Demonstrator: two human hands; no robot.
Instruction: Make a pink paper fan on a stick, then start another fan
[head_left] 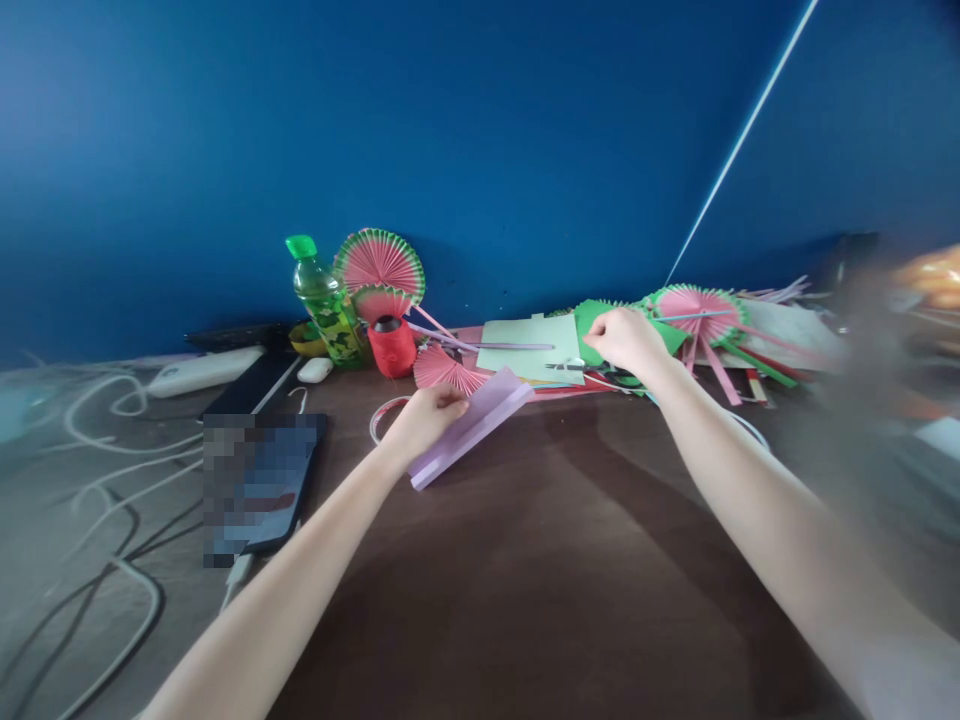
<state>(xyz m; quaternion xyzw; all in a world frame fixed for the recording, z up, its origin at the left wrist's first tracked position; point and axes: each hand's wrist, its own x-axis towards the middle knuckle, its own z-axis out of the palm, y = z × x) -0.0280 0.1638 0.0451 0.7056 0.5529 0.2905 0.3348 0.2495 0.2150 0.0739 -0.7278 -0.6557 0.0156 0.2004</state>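
a dark blue wall backs the brown bench (570, 560). the left hand (427, 415) has its grip clamped on the folded lilac paper (481, 428), whose long axis points up-right toward the right hand (626, 340). that hand rests curled on green paper (589, 320), and i cannot tell its grip.

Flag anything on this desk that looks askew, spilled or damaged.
Nothing looks spilled or broken. Paper strips lie in a loose heap under the back-right fan, and white cables sprawl tangled at left. The left hand holds the lilac paper aslant.
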